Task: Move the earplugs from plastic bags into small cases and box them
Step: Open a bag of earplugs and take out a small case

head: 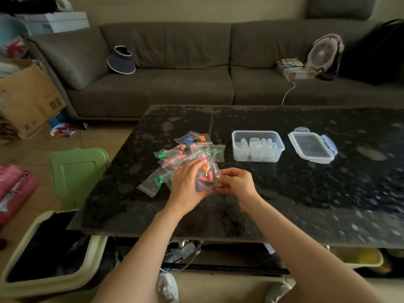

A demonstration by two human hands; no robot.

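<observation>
A pile of small clear plastic bags (188,152) with coloured earplugs lies on the black table (306,193). My left hand (185,182) and my right hand (237,182) together hold a bunch of these bags (207,176) just above the table, near the pile's front edge. Pink and orange earplugs show through the held bags. To the right stands an open clear plastic box (258,145) holding several small clear cases. Its lid (311,147) lies flat further right.
A grey sofa (175,84) runs behind the table, with a visor hat (121,62) and a small fan (323,53) on it. A green lid (76,171) and an open bin (43,259) stand left of the table. A cardboard box (24,99) is at far left.
</observation>
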